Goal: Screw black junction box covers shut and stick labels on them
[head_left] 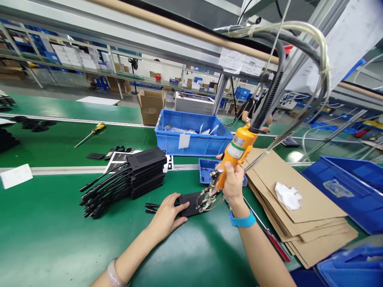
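Green bench [60, 243]: black case [191, 200] at my twelve o'clock, stacked cases [147, 158] at eleven; my right hand [232, 183] wraps the orange driver [236, 153], my left hand [166, 213] lies unclenched on the case, which I'd pin firmly, driver square to it.

An open cardboard box [149, 108] stood just beside a blue bin [167, 140]. Off to the left lay a yellow-handled screwdriver [98, 128]. On the right, a crumpled white cloth [287, 196] rested on stacked cardboard sheets [266, 165], with a red-handled tool [277, 244] alongside.
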A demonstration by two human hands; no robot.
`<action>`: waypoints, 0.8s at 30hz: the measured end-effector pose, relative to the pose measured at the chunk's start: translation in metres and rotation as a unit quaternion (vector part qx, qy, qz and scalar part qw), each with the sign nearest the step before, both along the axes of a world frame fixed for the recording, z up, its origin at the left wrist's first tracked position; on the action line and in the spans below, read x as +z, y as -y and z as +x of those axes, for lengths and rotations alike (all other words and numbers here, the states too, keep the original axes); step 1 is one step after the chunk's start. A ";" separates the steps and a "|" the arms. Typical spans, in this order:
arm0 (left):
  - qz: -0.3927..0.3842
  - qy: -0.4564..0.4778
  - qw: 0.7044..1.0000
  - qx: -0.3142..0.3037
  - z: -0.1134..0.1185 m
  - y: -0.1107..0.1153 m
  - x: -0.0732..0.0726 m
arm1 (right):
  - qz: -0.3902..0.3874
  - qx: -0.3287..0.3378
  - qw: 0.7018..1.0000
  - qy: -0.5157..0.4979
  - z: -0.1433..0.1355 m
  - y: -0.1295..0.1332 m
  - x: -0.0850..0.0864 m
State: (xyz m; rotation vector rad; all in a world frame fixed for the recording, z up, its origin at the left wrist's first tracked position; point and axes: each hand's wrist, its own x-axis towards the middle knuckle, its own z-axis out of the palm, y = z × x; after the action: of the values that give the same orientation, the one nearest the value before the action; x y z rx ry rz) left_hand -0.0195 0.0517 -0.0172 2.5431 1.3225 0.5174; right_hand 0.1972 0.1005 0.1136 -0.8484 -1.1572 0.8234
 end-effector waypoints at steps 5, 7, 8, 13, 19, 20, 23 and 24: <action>-0.001 0.020 1.000 0.002 0.000 0.001 -0.001 | -0.013 0.003 1.000 0.011 -0.001 0.004 -0.003; -0.006 0.023 1.000 0.004 0.000 0.001 0.000 | -0.013 0.001 1.000 0.010 0.000 0.005 -0.003; -0.009 0.025 1.000 0.004 0.000 0.001 0.000 | -0.011 0.003 1.000 0.007 0.000 0.006 -0.004; -0.024 0.031 0.999 0.004 0.002 0.000 0.002 | -0.007 0.037 0.999 -0.010 0.001 0.011 -0.011; -0.034 0.026 0.999 -0.004 -0.001 -0.001 0.005 | 0.003 0.024 1.000 -0.009 0.001 0.019 -0.009; -0.034 0.027 0.999 -0.007 -0.003 -0.001 0.006 | 0.004 0.022 1.000 -0.010 0.001 0.019 -0.002; -0.031 0.031 0.999 -0.011 -0.009 0.001 0.006 | 0.031 0.013 0.999 -0.022 0.000 0.014 0.028; -0.029 0.033 0.999 -0.011 -0.011 0.002 0.006 | 0.041 0.009 0.999 -0.027 0.000 0.010 0.039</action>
State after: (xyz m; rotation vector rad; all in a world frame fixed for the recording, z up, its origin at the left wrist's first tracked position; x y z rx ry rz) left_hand -0.0301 0.0493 -0.0109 2.4687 1.2667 0.5450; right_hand 0.1968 0.0900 0.1524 -0.7449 -1.1449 0.8029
